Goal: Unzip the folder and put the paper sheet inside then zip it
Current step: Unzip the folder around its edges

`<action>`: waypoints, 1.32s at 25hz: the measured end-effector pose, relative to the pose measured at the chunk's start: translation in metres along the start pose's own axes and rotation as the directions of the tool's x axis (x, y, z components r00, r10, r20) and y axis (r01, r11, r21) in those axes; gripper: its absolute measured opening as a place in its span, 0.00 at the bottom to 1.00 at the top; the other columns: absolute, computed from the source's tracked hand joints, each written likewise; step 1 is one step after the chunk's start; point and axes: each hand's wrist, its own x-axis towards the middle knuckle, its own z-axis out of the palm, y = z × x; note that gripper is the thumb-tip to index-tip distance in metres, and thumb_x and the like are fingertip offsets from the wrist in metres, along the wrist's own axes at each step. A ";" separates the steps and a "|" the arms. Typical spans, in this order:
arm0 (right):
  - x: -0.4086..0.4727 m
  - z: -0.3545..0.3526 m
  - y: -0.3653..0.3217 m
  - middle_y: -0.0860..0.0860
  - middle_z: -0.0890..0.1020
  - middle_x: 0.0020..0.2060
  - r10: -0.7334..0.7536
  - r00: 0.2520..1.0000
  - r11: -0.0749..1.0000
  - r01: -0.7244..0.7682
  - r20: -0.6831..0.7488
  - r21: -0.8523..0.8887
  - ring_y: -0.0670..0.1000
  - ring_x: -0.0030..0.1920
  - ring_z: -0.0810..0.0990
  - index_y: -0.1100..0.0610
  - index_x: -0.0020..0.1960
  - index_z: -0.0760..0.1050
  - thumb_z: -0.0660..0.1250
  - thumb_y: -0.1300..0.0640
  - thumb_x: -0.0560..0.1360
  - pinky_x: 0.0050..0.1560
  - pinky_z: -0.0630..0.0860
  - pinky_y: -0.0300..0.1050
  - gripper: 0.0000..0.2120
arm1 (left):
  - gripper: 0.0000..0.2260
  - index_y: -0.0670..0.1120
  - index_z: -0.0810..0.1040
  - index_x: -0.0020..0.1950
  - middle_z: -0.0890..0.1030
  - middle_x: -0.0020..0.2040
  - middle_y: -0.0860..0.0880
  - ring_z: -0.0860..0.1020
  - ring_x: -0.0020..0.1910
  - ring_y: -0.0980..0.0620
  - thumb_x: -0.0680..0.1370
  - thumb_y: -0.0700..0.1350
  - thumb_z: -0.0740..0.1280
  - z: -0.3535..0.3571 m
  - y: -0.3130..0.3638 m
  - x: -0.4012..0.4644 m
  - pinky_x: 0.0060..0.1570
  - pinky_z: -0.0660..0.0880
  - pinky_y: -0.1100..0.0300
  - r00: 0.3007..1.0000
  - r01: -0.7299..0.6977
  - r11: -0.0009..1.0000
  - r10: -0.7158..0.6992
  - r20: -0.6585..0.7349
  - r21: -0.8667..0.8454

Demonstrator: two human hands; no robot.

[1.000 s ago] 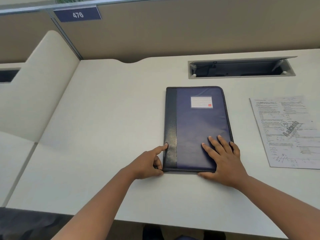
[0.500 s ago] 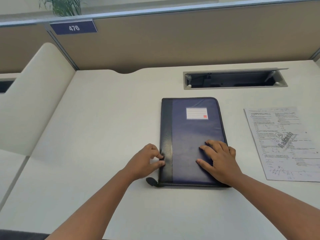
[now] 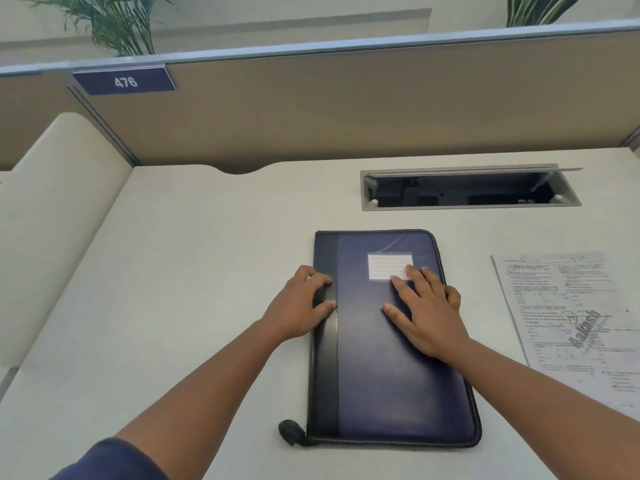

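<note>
- A pale, off-white counter fills the view, backed by a tan partition.
- A dark blue zipped folder lies flat near the counter's middle.
- A printed paper sheet lies flat to the right of the folder, apart from it.
- A recessed cable slot, lid raised, is set into the counter behind the folder.

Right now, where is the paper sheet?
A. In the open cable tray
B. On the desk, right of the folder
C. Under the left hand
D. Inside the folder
B: the paper sheet lies flat on the desk, to the right of the closed folder and apart from it, while the left hand and right hand rest on the folder.
</note>
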 end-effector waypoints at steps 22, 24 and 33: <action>0.023 0.021 -0.004 0.52 0.69 0.76 0.017 0.992 0.992 -0.033 -0.124 -0.121 0.58 0.76 0.64 0.45 0.74 0.70 0.54 0.34 0.79 0.67 0.60 0.67 0.28 | 0.12 0.45 0.65 0.34 0.70 0.33 0.49 0.68 0.31 0.48 0.70 0.43 0.69 -0.060 0.009 0.190 0.30 0.63 0.61 0.886 0.461 0.887 -0.462 0.038 0.024; 0.024 0.022 -0.003 0.52 0.71 0.75 -0.012 0.992 0.990 -0.006 -0.128 -0.138 0.61 0.75 0.65 0.46 0.72 0.72 0.54 0.34 0.78 0.66 0.61 0.72 0.28 | 0.09 0.44 0.69 0.36 0.75 0.37 0.49 0.74 0.36 0.47 0.70 0.44 0.69 -0.054 0.022 0.193 0.33 0.68 0.61 0.916 0.395 0.910 -0.400 0.017 0.129; 0.023 0.019 -0.001 0.51 0.76 0.71 -0.088 0.979 0.991 0.068 -0.183 -0.111 0.63 0.71 0.70 0.47 0.68 0.77 0.56 0.34 0.77 0.65 0.64 0.70 0.28 | 0.08 0.45 0.72 0.37 0.77 0.36 0.49 0.77 0.36 0.46 0.71 0.45 0.69 -0.010 0.071 0.206 0.34 0.70 0.59 0.926 0.376 0.913 -0.375 0.033 -0.157</action>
